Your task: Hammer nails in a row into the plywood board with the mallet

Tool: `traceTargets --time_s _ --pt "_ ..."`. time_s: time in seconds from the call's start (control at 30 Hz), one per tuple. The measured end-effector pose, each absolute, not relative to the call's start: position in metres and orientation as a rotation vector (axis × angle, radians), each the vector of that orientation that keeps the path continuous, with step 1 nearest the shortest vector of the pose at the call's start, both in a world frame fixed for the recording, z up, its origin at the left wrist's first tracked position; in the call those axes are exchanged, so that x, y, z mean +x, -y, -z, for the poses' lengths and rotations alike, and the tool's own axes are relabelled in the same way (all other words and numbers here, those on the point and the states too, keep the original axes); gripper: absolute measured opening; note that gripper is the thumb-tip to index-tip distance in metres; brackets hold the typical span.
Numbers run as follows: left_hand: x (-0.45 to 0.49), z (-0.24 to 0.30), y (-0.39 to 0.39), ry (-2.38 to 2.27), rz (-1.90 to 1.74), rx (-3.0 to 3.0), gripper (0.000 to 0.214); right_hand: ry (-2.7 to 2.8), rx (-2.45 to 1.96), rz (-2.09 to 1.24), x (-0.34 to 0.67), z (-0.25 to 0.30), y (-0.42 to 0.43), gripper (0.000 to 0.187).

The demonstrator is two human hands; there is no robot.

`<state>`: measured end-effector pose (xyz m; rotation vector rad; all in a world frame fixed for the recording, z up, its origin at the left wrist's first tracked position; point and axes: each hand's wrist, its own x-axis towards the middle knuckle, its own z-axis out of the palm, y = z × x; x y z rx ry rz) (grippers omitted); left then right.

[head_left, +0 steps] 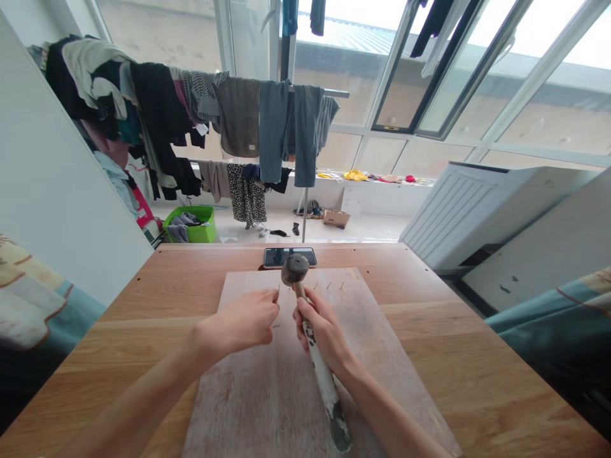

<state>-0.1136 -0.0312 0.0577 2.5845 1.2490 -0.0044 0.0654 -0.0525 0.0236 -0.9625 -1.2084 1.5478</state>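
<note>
My right hand is wrapped round the handle of a hammer, whose dark round head is raised above a pale wooden board. My left hand is closed in a pinch on a thin nail standing on the board just left of the hammer head. Several more nails stand in a row near the board's far edge. The board lies on a wooden table.
A phone lies on the table beyond the board. Behind the table a rack hangs full of clothes before large windows. A green basket sits on the floor. White panels lean at the right.
</note>
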Motion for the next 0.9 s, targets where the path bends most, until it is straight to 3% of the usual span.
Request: traceTargets --time_s 0.3,0.67,0.9 --pt "-0.161 -0.051 -0.008 -1.39 -0.417 2.346 0.011 1.186 -0.973 -1.517 0.067 -0.024 0.052 0.03" --pt "-0.154 -0.042 -0.01 -1.353 -0.444 2.479 0.015 1.183 -0.964 -1.526 0.067 -0.024 0.054 0.03" --pt "-0.149 -0.009 -0.016 -1.205 -0.935 2.238 0.011 1.18 -0.955 -1.556 0.064 -0.037 0.056 0.027"
